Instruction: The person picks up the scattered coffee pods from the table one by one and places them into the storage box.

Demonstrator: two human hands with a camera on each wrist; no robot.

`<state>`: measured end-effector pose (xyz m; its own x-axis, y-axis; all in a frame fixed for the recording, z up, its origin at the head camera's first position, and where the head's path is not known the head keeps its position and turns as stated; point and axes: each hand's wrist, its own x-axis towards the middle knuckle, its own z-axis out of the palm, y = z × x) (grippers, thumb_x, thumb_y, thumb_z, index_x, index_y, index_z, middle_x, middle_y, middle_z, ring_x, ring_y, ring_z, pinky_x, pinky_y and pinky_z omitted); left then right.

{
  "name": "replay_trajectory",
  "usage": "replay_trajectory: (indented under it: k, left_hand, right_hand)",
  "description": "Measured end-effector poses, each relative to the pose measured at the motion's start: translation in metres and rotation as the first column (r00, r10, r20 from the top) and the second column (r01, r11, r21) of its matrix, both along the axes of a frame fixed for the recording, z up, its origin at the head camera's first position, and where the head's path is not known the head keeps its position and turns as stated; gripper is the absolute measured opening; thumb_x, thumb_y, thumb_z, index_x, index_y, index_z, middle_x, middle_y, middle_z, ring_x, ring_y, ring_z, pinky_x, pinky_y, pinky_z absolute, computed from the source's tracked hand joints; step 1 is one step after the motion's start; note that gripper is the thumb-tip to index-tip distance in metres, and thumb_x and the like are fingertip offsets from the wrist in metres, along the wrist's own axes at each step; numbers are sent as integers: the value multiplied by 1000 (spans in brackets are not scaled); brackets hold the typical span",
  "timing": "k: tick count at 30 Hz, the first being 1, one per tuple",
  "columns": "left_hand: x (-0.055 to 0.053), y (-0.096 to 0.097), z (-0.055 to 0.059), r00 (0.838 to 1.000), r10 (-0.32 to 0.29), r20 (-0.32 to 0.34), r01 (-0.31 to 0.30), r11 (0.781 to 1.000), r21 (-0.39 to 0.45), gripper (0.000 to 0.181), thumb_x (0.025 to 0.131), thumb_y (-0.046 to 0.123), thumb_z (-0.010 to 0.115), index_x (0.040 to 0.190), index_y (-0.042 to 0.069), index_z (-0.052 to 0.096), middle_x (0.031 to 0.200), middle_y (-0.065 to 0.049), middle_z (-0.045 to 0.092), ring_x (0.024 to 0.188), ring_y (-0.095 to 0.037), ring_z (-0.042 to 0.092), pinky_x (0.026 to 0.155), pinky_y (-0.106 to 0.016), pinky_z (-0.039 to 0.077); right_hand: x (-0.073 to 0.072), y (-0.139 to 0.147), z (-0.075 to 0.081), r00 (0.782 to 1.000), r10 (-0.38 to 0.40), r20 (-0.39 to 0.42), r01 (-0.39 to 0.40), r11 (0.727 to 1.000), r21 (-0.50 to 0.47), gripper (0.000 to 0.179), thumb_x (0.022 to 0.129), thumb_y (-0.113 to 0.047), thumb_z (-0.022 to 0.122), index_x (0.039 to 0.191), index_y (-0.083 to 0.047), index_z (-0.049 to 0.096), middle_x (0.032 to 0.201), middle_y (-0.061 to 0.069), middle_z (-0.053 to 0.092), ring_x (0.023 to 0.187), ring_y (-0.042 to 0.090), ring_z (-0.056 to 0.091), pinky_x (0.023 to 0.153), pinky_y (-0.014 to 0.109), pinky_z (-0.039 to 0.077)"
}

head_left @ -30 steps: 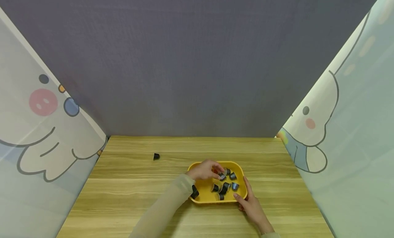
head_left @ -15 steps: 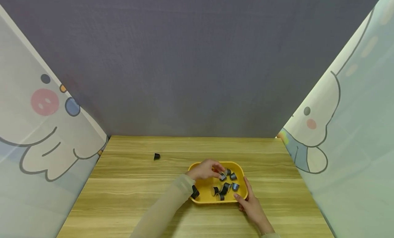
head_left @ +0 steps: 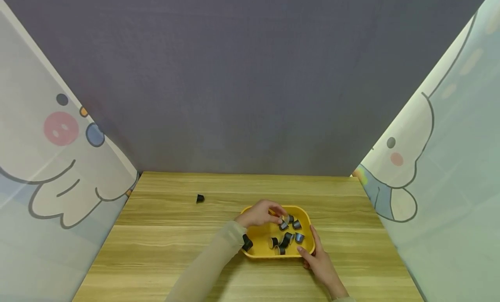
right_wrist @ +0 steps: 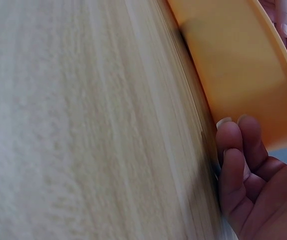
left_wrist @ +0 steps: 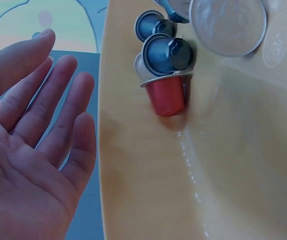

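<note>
Coffee capsules, several black and some blue-grey, lie loose in a yellow plastic tray (head_left: 261, 237) on the table. My left hand (head_left: 262, 213) hovers over the tray's far side beside a dark capsule (head_left: 283, 225). In the left wrist view its thumb and fingers stand apart with nothing between them; a red capsule (left_wrist: 167, 96) and a blue capsule (left_wrist: 166, 54) lie near it. My right hand (head_left: 322, 265) grips the tray's right end, thumb over the near rim. In the right wrist view its curled fingers (right_wrist: 232, 172) touch the outer wall.
A single black capsule (head_left: 200, 198) sits on the wooden table (head_left: 164, 241) at the back left. Black capsules (head_left: 247, 243) lie at the tray's left end, partly behind the left sleeve. A grey wall (head_left: 250, 85) rises behind the table, with printed cloths on both sides.
The view has shifted slightly. Both hands, the tray and the capsules keep nearly the same places; nothing has been picked up or let go.
</note>
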<state>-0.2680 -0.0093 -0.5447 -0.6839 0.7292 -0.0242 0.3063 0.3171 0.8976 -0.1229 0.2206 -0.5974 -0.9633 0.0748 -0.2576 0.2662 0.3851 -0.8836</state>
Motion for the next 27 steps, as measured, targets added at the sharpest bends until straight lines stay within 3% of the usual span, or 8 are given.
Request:
replay_trajectory:
  k: [7, 18, 23, 27]
  left_hand:
    - [0, -9, 7, 998, 40, -49, -38, 999, 39, 26, 93, 9, 72, 118, 2, 70, 114, -10, 70, 101, -13, 65, 85, -25, 51]
    - [-1, -35, 15, 991, 129, -41, -126, 990, 67, 25, 96, 18, 69, 119, 7, 71, 114, -9, 70, 100, -10, 62, 86, -31, 51]
    - [-3, -52, 13, 982, 187, -40, -184, 981, 69, 22, 98, 21, 67, 118, 13, 71, 114, 0, 69, 102, -12, 61, 86, -33, 51]
    - [-5, -66, 9, 971, 232, -56, -227, 970, 88, 19, 98, 20, 66, 115, 15, 72, 111, 1, 69, 101, -14, 62, 85, -35, 52]
  right_hand:
    - [0, 0, -2, 1000, 13, -13, -13, 1000, 14, 87, 97, -35, 66, 161, -29, 8, 65, 5, 55, 57, 17, 55, 55, 28, 49]
    - [1, -1, 3, 1000, -3, -6, 3, 1000, -1, 89, 95, -34, 68, 161, -27, 9, 65, 7, 55, 57, 19, 54, 54, 29, 48]
    - [2, -1, 3, 1000, -6, 4, 6, 1000, 6, 90, 95, -34, 69, 161, -28, 8, 66, 7, 55, 57, 19, 54, 54, 29, 49]
    - [2, 0, 3, 1000, -5, 5, 5, 1000, 14, 91, 95, -35, 69, 162, -27, 8, 66, 7, 55, 58, 20, 54, 54, 29, 48]
